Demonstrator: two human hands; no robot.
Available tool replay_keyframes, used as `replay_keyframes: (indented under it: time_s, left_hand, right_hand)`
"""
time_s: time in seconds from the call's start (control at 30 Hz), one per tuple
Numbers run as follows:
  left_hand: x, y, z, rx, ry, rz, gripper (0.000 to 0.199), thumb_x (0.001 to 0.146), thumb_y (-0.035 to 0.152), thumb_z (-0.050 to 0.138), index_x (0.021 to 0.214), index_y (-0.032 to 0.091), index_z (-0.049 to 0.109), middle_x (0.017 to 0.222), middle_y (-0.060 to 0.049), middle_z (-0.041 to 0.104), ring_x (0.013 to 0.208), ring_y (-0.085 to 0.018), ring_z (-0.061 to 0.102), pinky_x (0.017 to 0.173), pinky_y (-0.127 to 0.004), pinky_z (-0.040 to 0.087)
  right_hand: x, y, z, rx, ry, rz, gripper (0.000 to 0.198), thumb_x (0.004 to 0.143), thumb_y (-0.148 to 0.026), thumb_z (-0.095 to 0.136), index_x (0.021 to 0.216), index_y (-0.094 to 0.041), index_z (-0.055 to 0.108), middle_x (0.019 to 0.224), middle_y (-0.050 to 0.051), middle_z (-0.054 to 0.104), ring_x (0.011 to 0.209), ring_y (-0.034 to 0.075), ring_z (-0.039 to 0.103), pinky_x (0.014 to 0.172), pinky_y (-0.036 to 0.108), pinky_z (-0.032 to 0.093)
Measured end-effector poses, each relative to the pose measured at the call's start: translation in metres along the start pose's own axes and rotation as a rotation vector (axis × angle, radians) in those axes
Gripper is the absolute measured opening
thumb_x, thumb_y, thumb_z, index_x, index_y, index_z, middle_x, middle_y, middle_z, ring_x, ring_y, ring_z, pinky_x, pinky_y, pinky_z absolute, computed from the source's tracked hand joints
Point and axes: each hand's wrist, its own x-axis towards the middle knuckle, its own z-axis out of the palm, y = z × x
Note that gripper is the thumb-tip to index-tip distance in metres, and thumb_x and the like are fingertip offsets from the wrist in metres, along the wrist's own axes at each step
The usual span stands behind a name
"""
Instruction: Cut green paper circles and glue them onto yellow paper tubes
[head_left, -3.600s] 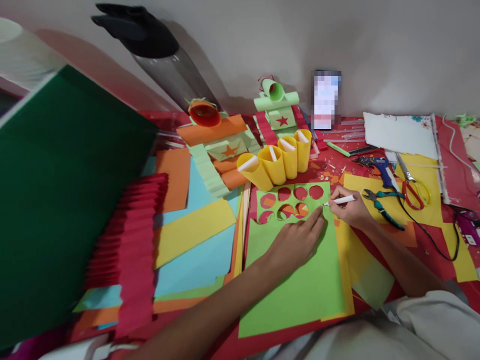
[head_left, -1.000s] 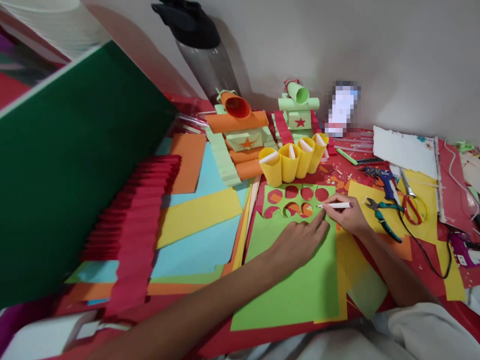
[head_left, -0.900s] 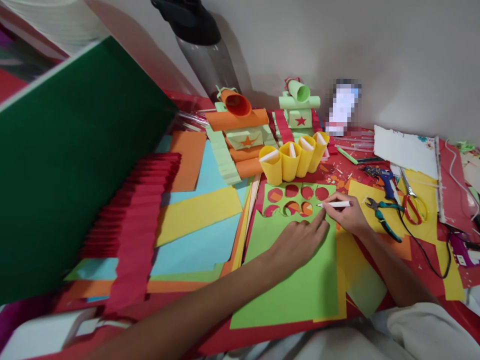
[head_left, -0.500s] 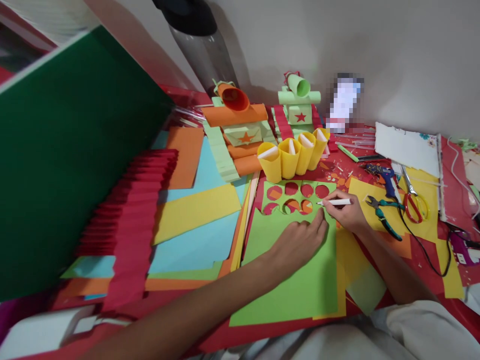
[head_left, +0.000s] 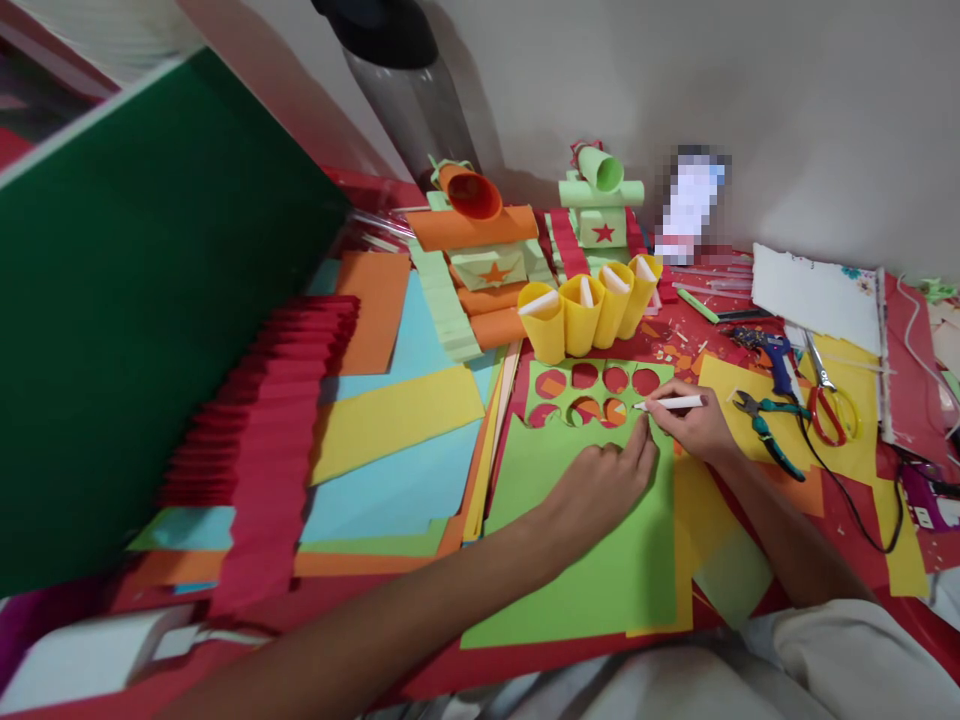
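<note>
A green paper sheet [head_left: 570, 590] lies before me, with several round holes cut through its upper part. My right hand [head_left: 690, 420] grips a white pen [head_left: 679, 402] near its tip, which points left at the sheet beside the lower row of holes. Fingers stretched, my left hand [head_left: 604, 485] lies flat on the sheet just below the pen tip. Just beyond the sheet's far edge stand several yellow paper tubes [head_left: 581, 320] with folded white strips inside. Behind them are an orange and green paper model [head_left: 495, 260] and a green and red one [head_left: 600, 225].
To the right lie pliers [head_left: 769, 430], scissors [head_left: 825, 400], a blue glue gun [head_left: 776, 360] and its cord. Coloured paper [head_left: 420, 500] and pleated red crepe paper [head_left: 270, 480] cover the left. A green board [head_left: 150, 300] leans there. A phone [head_left: 690, 205] and bottle [head_left: 409, 100] stand behind.
The view has shifted very slightly. Both hands and the pen stay in nearly the same place on the green sheet.
</note>
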Motion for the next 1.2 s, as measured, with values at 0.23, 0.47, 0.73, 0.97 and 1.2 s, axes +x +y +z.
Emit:
replay_keyframes:
  time_s: [0.23,0.47,0.73,0.97,1.2]
  left_hand:
    - [0.000,0.002,-0.004,-0.009,-0.030,-0.001,0.040,0.097,0.004,0.045,0.133,0.008,0.063,0.154,-0.030,0.053,0.065,-0.019,0.074,0.051,-0.030,0.054]
    - [-0.001,0.003,-0.004,-0.056,-0.024,-0.019,0.037,0.097,0.003,0.047,0.129,0.009,0.065,0.154,-0.031,0.053,0.066,-0.018,0.075,0.052,-0.029,0.054]
    - [0.000,-0.008,-0.014,-0.119,-0.109,-0.006,0.046,0.095,0.004,0.047,0.140,0.009,0.057,0.158,-0.029,0.050,0.073,-0.021,0.076,0.057,-0.032,0.057]
    - [0.006,-0.048,-0.019,-0.448,-0.120,-0.064,0.034,0.103,0.017,0.040,0.132,0.019,0.057,0.117,-0.012,0.074,0.094,-0.027,0.074,0.076,-0.037,0.057]
    - [0.013,-0.072,-0.024,-0.558,-0.143,-0.081,0.038,0.098,0.014,0.038,0.133,0.022,0.051,0.108,-0.010,0.074,0.094,-0.026,0.072,0.077,-0.033,0.052]
  right_hand:
    - [0.001,-0.001,-0.001,0.022,-0.024,0.020,0.017,0.087,-0.036,0.072,0.085,-0.019,0.075,0.070,0.000,0.070,0.059,0.013,0.057,0.054,0.024,0.043]
    - [0.003,-0.006,-0.001,0.018,-0.063,0.024,0.018,0.086,-0.036,0.072,0.082,-0.019,0.075,0.067,0.000,0.069,0.056,0.012,0.055,0.052,0.024,0.041]
    - [-0.008,0.001,-0.010,-0.014,0.009,-0.064,0.030,0.102,-0.043,0.056,0.114,-0.022,0.074,0.089,0.006,0.079,0.068,0.017,0.067,0.064,0.029,0.053]
    - [-0.013,-0.005,-0.015,-0.258,-0.085,-0.258,0.026,0.105,-0.033,0.050,0.100,-0.025,0.074,0.093,0.006,0.081,0.092,0.022,0.074,0.087,0.035,0.053]
    - [-0.014,-0.003,-0.015,-0.241,-0.110,-0.247,0.028,0.106,-0.034,0.049,0.106,-0.026,0.075,0.095,0.005,0.081,0.093,0.023,0.073,0.089,0.036,0.051]
